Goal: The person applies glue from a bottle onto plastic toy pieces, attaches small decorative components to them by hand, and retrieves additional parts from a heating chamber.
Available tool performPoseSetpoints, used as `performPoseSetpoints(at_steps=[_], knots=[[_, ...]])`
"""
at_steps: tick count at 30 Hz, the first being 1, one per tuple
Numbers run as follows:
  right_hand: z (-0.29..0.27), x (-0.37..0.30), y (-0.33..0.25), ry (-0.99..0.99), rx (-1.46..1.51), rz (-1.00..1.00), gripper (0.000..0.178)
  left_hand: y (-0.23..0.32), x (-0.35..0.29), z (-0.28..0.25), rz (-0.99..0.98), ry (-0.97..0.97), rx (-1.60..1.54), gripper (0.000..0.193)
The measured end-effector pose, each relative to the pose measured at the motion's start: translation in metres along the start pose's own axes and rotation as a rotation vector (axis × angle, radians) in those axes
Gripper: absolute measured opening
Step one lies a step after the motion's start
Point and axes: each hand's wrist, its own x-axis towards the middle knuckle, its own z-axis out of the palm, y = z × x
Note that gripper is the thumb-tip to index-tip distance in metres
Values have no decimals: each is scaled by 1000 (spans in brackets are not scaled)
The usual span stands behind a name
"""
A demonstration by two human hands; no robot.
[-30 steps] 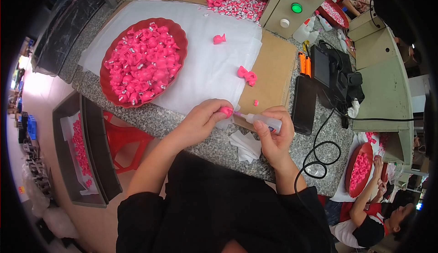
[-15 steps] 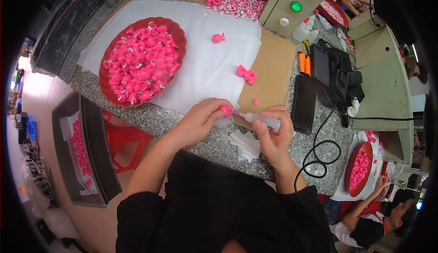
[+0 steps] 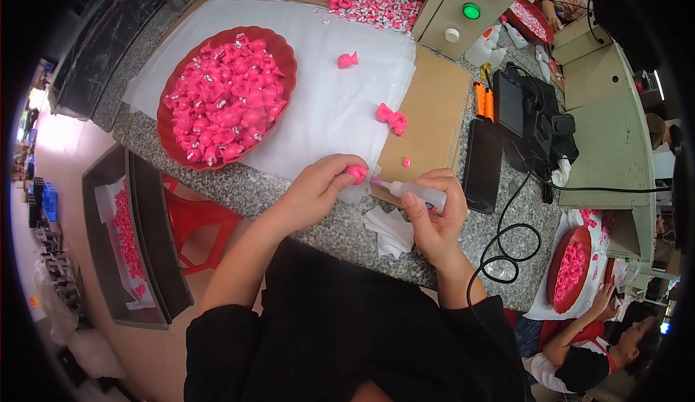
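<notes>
My left hand [image 3: 324, 183] pinches a small pink plastic piece [image 3: 356, 174] between thumb and fingertips, above the near edge of the white sheet [image 3: 329, 105]. In my right hand [image 3: 439, 210] lies a translucent squeeze bottle [image 3: 422, 194] with a thin nozzle, tilted toward the pink piece. A small gap separates the nozzle tip from the piece. Beyond my hands lie a pair of pink pieces [image 3: 392, 119], a lone pink piece [image 3: 347, 59] and a tiny pink part [image 3: 406, 162]. A crumpled white tissue [image 3: 389, 231] rests beside my right wrist.
A red scalloped tray [image 3: 291, 76] heaped with pink pieces stands at the left. Brown cardboard [image 3: 434, 98] lies under the sheet's right side. Rightward are a black phone [image 3: 482, 163], orange-handled tools [image 3: 484, 101] and a looped black cable [image 3: 517, 235]. A co-worker [image 3: 579, 358] sits at lower right.
The bottle's nozzle has drawn back slightly from the pink piece, which has turned a little in my left fingers. The co-worker's hands have shifted.
</notes>
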Motion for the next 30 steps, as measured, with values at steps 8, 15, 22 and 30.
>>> performPoseSetpoints(at_steps=[8,15,22,30], knots=[[0,-2,4,6,48,44,21,-3,-1,0,7,6,-21,21],[0,-2,4,6,54,43,20,-4,-1,1,16,16,-54,19],[4,-5,3,35,103,123,19,-13,-3,9,-30,99,-218,20],[8,-7,1,38,182,163,19,-20,-4,17,61,210,-168,24]])
